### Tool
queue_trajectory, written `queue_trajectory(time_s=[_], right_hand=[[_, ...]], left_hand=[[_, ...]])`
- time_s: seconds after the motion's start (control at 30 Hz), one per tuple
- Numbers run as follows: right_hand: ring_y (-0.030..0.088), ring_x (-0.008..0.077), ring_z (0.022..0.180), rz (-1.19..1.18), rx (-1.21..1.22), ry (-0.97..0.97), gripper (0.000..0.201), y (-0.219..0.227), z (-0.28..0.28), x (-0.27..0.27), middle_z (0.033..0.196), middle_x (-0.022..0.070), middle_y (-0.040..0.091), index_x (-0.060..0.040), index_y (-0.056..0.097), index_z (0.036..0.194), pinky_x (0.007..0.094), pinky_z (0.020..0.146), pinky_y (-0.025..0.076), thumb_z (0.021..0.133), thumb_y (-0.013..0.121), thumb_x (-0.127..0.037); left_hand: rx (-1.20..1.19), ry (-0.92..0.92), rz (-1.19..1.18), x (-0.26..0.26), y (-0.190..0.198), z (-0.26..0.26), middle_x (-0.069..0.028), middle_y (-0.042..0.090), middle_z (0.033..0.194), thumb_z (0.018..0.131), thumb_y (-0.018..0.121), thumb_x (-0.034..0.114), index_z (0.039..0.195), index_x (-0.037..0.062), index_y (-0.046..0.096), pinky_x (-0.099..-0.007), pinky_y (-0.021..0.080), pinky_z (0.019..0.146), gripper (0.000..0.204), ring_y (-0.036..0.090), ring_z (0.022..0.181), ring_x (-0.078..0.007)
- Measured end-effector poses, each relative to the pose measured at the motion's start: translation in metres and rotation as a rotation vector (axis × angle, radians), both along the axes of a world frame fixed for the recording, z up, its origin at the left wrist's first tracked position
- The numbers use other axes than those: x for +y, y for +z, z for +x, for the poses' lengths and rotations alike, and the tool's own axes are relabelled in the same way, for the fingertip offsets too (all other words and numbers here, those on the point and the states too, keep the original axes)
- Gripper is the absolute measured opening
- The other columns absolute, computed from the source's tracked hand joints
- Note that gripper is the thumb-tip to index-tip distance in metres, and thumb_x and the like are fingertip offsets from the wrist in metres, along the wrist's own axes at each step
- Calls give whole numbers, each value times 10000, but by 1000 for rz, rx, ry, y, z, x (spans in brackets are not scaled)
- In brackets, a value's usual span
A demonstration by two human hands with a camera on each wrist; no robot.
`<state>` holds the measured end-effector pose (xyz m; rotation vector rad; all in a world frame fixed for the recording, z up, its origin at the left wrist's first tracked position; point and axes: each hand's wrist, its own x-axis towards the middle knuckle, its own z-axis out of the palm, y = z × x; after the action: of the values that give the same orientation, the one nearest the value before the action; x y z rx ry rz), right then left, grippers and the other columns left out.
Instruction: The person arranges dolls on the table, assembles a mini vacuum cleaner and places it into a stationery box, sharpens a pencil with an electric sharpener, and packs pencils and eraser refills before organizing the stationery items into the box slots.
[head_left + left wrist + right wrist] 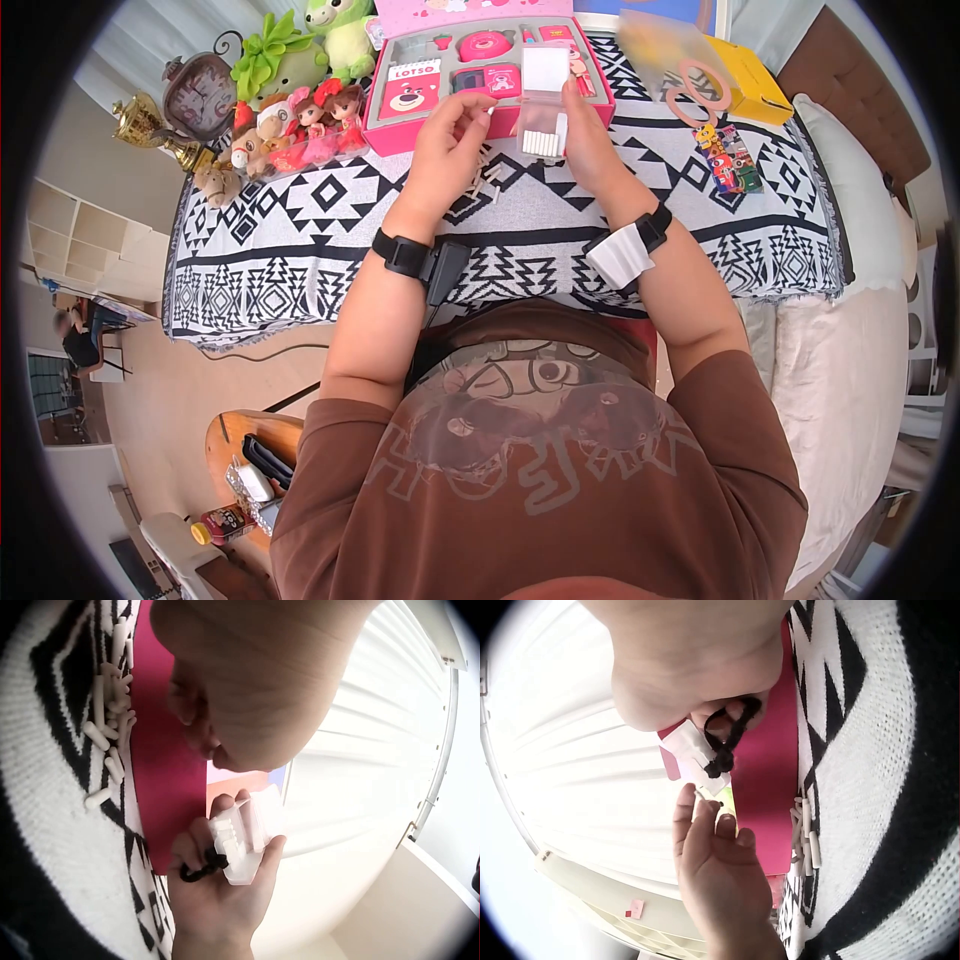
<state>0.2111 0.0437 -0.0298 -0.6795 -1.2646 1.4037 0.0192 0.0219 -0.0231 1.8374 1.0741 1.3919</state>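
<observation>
On the head view I am observing the left hand (448, 145) pinching a white stick (491, 110) beside the clear box (541, 115) the right hand (594, 148) is gripping; only the wrist views are revealing a black band (721, 762) on its fingers.

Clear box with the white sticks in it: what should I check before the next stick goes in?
1. Clear box held: ok, the right hand grips it.
2. Lid open: ok, it is tipped up away from the sticks.
3. Next white stick ready: ok, the left hand pinches it outside the box.
4. Room inside: cannot tell how many more fit; a row of sticks is already in.
5. Every stick put away: not ok, loose sticks lie on the patterned cloth.
6. Clear box not touching the pink Lotso gift box: cannot tell, they overlap in the head view.
</observation>
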Motion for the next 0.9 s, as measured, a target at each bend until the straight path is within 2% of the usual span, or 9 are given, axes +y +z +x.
queue_trajectory(time_s=[0.07,0.17,0.27,0.33,0.37,0.43,0.53,0.63,0.9], right_hand=[[663,154,874,13,-42,6,612,1,-2,-1,959,89,685,10,612,1127,279,792,523,1042,275,-494],[639,134,916,-40,-87,3,606,-1,-5,-2,1005,84,677,16,612,1147,273,830,500,1043,289,-487],[618,122,941,-15,-104,18,604,-9,-7,2,1043,77,664,21,610,1161,273,854,484,1042,302,-485],[599,118,972,-21,-81,27,600,-10,-7,2,1068,80,653,24,608,1159,274,879,466,1042,309,-483],[599,118,972,-21,-81,27,600,-9,-7,1,1068,80,653,24,608,1159,274,879,466,1042,309,-483],[581,115,997,12,-114,19,603,-7,-7,-1,1085,81,643,27,607,1158,276,897,453,1043,307,-483],[572,117,1000,4,-132,22,614,-7,-7,-1,1084,80,640,30,609,1145,280,906,446,1041,305,-493],[572,116,970,28,-151,32,624,-8,-6,1,1056,72,641,32,611,1127,276,882,453,1038,303,-503],[566,103,914,21,-166,14,627,-8,-7,0,998,60,639,34,614,1095,257,821,462,1036,306,-509]], left_hand=[[-50,-12,19,-2,0,0,1,610,915,931,587,48,1135,31,617,-224,457,730,207,559,819,-71],[-106,-114,-91,-7,1,2,3,611,937,946,585,59,1140,39,626,-231,454,760,199,556,864,-74],[-98,-178,15,-9,3,11,9,616,927,937,595,50,1137,47,636,-223,448,758,205,556,868,-65],[-50,-174,81,-11,4,15,22,570,863,902,626,53,1081,50,675,-197,414,611,185,483,679,-50],[-50,-173,81,-13,4,15,22,570,863,902,626,53,1081,50,675,-197,414,611,185,483,679,-50],[-61,-214,-105,-18,4,15,24,627,885,910,634,55,1109,39,661,-193,430,644,201,527,722,-34],[33,-201,-101,-22,7,16,27,627,871,902,648,62,1084,36,673,-193,412,603,186,494,670,-25],[50,-213,0,-21,6,20,32,625,828,892,663,68,1068,41,679,-192,395,580,179,468,636,-19],[26,-181,-28,-25,6,24,53,570,706,858,704,59,956,56,696,-198,359,528,98,427,582,-15]])
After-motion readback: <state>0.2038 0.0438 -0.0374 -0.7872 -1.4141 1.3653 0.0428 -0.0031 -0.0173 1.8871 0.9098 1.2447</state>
